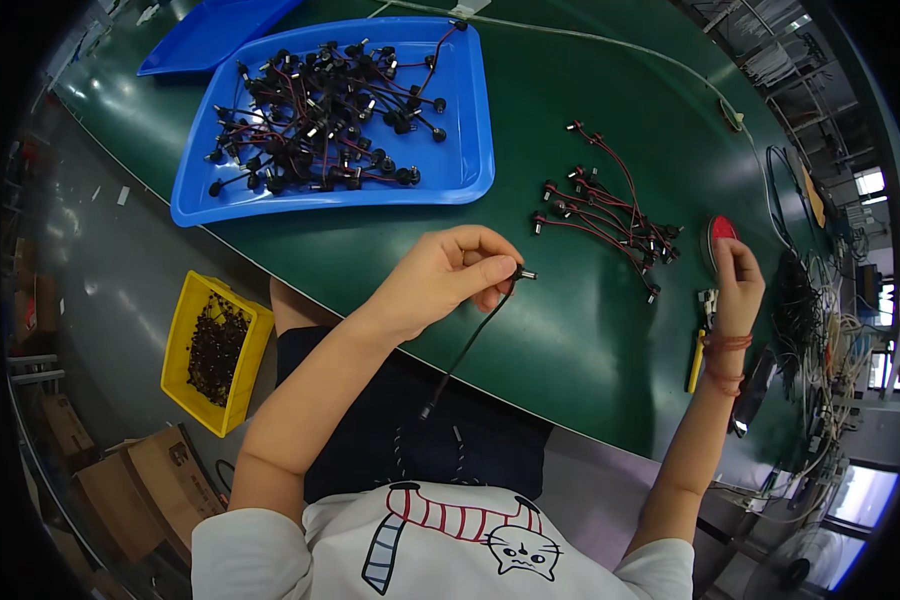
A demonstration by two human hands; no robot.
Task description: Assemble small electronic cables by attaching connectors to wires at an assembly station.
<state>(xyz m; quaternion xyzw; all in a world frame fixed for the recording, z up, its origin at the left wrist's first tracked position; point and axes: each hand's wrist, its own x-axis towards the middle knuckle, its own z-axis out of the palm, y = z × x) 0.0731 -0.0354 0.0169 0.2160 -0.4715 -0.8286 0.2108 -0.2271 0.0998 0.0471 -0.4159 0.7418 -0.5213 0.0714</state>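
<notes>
My left hand [448, 268] is closed in a pinch around one end of a short black cable [473, 337]. A silver-tipped plug pokes out past its fingertips, and the cable's other end dangles over the table's front edge. Off to the right, my right hand [738, 288] has its fingers drawn together against a round red-topped item [721, 229], perhaps a small tin or pad. What lies between those fingertips is hidden. Between and beyond the hands, several red-and-black cables with plugs [610, 215] lie loosely grouped on the green table [530, 345].
A blue tray [475, 150] at the far left holds a tangled heap of similar cables; another blue tray [205, 35] is behind it. Below the table, a yellow bin [255, 350] contains small dark parts. A yellow-handled tool [696, 360] and tangled wires [805, 310] lie right.
</notes>
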